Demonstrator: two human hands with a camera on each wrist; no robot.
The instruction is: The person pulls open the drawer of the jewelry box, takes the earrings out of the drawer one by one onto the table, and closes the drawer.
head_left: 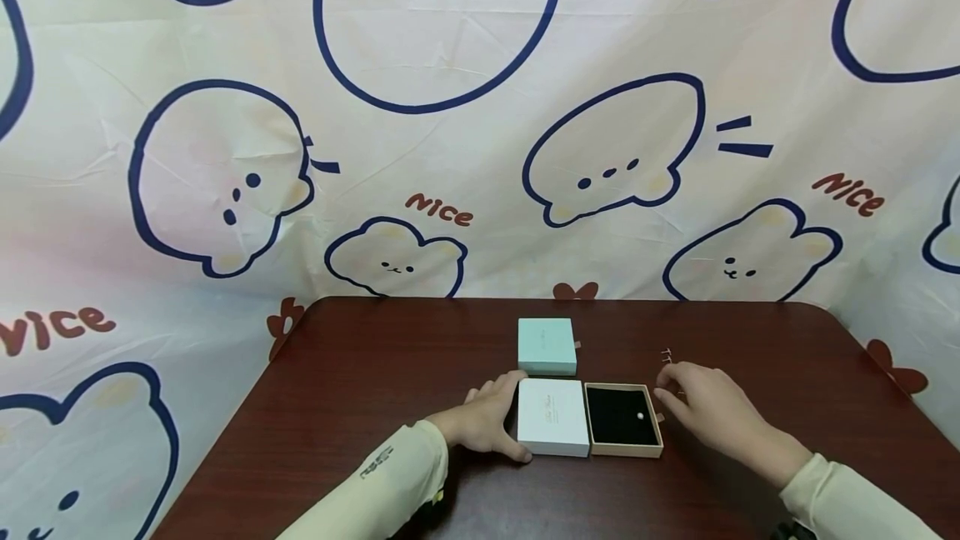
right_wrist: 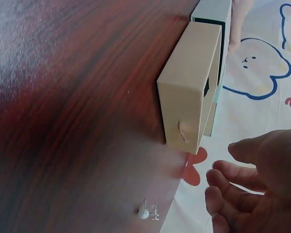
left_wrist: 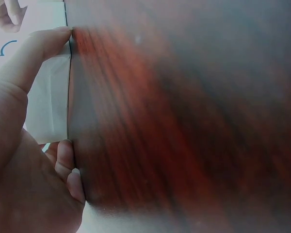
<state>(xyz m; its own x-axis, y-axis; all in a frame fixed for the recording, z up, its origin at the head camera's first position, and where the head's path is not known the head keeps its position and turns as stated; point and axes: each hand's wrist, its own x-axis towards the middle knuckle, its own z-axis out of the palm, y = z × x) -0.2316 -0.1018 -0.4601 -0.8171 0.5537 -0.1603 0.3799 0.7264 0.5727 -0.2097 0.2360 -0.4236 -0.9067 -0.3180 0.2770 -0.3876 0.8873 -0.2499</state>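
Observation:
My left hand point(head_left: 487, 419) grips the left end of a white jewellery box sleeve point(head_left: 553, 417), thumb at its near corner and fingers at the far side. In the left wrist view the thumb point(left_wrist: 51, 41) presses the box's edge. Out of the sleeve's right side extends a drawer point(head_left: 626, 450) with a black pad point(head_left: 615, 415) and one small pearl point(head_left: 641, 416) on it. My right hand point(head_left: 708, 407) hovers just right of the drawer, fingers loosely curled and holding nothing visible. Beyond its fingertips lie small metal pieces point(head_left: 667, 355); the right wrist view shows a pearl stud point(right_wrist: 143, 213) there.
A closed mint-green box point(head_left: 546, 346) with a small ribbon tab sits directly behind the white sleeve. Everything rests on a dark red-brown wooden table point(head_left: 397, 348). A cloth point(head_left: 480, 148) printed with cartoon faces hangs behind the table's far edge.

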